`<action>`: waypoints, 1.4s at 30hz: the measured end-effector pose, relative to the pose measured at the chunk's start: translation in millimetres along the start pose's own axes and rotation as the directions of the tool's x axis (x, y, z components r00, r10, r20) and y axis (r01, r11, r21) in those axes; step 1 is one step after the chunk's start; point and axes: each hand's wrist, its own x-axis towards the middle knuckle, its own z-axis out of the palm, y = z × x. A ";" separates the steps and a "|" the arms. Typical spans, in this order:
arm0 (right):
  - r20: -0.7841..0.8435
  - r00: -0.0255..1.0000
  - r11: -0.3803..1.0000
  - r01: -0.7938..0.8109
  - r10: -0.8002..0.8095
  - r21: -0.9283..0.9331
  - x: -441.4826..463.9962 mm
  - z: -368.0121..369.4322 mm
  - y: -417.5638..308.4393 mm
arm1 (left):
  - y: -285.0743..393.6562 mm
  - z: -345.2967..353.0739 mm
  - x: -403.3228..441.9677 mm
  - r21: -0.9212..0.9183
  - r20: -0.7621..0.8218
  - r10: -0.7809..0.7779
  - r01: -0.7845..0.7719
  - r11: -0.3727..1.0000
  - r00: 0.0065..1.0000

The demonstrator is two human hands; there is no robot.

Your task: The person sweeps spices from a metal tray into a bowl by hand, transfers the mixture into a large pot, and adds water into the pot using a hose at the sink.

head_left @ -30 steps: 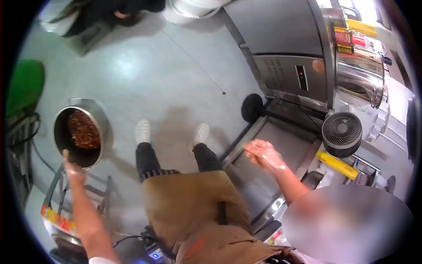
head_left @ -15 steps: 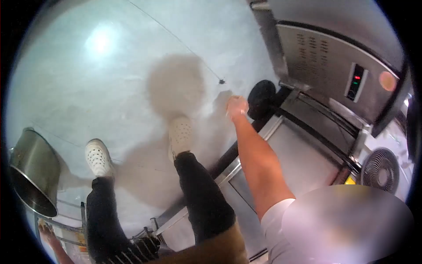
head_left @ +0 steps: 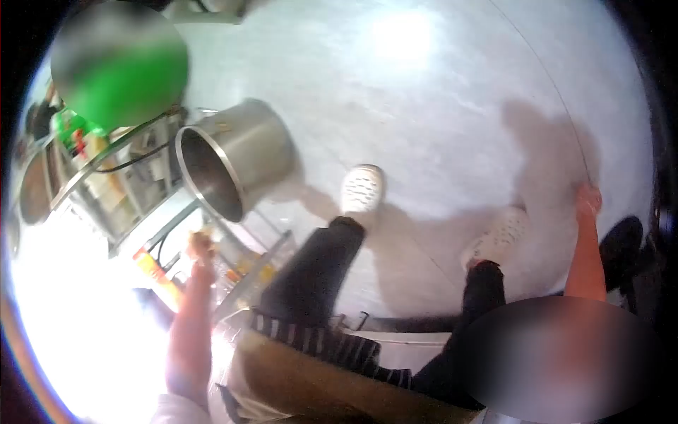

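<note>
My left hand (head_left: 201, 246) hangs at my side near a metal rack, with its fingers curled. A small tan patch shows at the fingers, too blurred to name. A large steel stockpot (head_left: 272, 152) stands just beyond this hand, apart from it, its round mouth towards the lower left. On the other side, my right hand (head_left: 587, 201) hangs low over the pale floor with its fingers curled in and no held thing visible. Motion softens its outline. Near this hand is a round black object (head_left: 621, 244).
A metal counter (head_left: 85, 173) with bottles and containers runs along the left. A person in green (head_left: 131, 81) is at the upper left. My white perforated shoes (head_left: 363, 189) are on the pale floor (head_left: 438, 127). Strong glare hides the lower left.
My view has swung left. The stockpot, my left hand and the counter have come further into view, while the steel appliance and fan have left it. My feet have stepped.
</note>
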 end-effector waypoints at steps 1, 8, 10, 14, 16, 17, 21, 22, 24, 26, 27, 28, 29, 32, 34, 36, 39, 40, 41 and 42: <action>-0.028 0.999 0.989 0.040 -0.036 0.142 -11.5 2.1 3.3 | 42.7 33.4 -43.6 -0.077 -0.134 -0.137 0.128 0.989 0.981; 0.231 0.756 0.601 0.256 -0.612 0.757 -354.8 -80.6 -295.1 | 72.1 35.7 -135.7 -0.412 0.324 -0.123 0.257 0.874 0.938; 0.149 0.562 0.413 0.377 -0.813 0.829 -488.1 -131.3 -401.1 | 103.9 27.0 -165.0 -0.566 0.348 -0.112 0.303 0.766 0.931; -0.163 0.310 0.044 0.566 -0.936 0.823 -622.0 -112.3 -529.1 | 110.3 -35.6 -148.5 -0.767 0.402 -0.059 0.371 0.523 0.914; 0.065 0.313 0.242 0.568 -0.947 0.787 -650.9 -76.7 -580.3 | 49.2 -54.4 -118.4 -0.646 0.355 0.108 0.160 0.746 0.929; 0.137 0.382 0.354 0.584 -0.914 0.731 -662.3 -65.5 -589.4 | 9.8 -59.1 -102.3 -0.401 0.289 0.242 -0.112 0.909 0.926; 0.582 0.229 0.533 -0.243 -0.780 0.810 -674.6 -142.7 -580.5 | 85.9 -116.1 -124.7 -0.805 0.592 0.048 0.587 0.082 0.805; 0.680 0.241 0.650 -0.202 -0.692 0.733 -673.5 -175.0 -570.4 | 84.2 -121.5 -133.3 -0.778 0.628 0.055 0.627 0.029 0.777; 0.764 0.305 0.770 -0.130 -0.569 0.625 -680.6 -225.8 -553.4 | 93.7 -135.1 -151.2 -0.704 0.704 0.100 0.710 -0.024 0.703; 0.760 0.402 0.805 -0.088 -0.510 0.587 -698.8 -260.0 -523.0 | 110.1 -139.3 -182.5 -0.663 0.745 0.272 0.722 0.199 0.609; 0.746 0.415 0.776 -0.132 -0.522 0.617 -713.6 -277.4 -510.9 | 118.3 -142.2 -199.3 -0.619 0.782 0.307 0.734 0.280 0.543; 0.727 0.434 0.738 -0.183 -0.532 0.649 -723.7 -295.7 -494.8 | 131.3 -148.1 -216.0 -0.577 0.813 0.339 0.732 0.361 0.473; 0.698 0.468 0.686 -0.233 -0.542 0.689 -735.6 -319.6 -479.0 | 147.7 -157.6 -234.0 -0.460 0.878 0.308 0.824 0.330 0.367; 0.394 0.575 0.573 0.165 -0.717 0.803 -776.5 -388.2 -434.9 | 204.6 -187.1 -289.6 -0.459 0.887 0.435 0.401 0.793 0.156; 0.346 0.667 0.384 -0.097 -0.659 0.918 -797.0 -399.1 -381.9 | 232.0 -192.2 -338.7 -0.464 0.866 0.500 0.398 0.791 0.017; 0.313 0.712 0.115 -0.313 -0.628 0.943 -808.5 -408.9 -330.2 | 243.8 -201.9 -381.8 -0.326 0.844 0.517 0.633 0.702 -0.139; -0.056 0.888 -0.061 0.032 -0.457 0.998 -841.8 -481.5 -259.4 | 275.1 -196.5 -451.5 -0.233 0.919 0.367 0.551 0.801 -0.144; -0.146 0.933 -0.151 0.100 -0.329 0.983 -847.7 -504.2 -223.6 | 284.2 -191.0 -470.8 -0.244 0.907 0.348 0.377 0.894 -0.238; -0.203 0.953 -0.236 0.149 -0.225 0.960 -860.7 -518.6 -197.6 | 297.0 -191.3 -487.7 -0.277 0.899 0.328 0.203 0.939 -0.290; -0.245 0.960 -0.321 0.192 -0.136 0.928 -872.9 -520.5 -170.1 | 299.2 -188.9 -520.1 -0.280 0.858 0.317 0.150 0.948 -0.404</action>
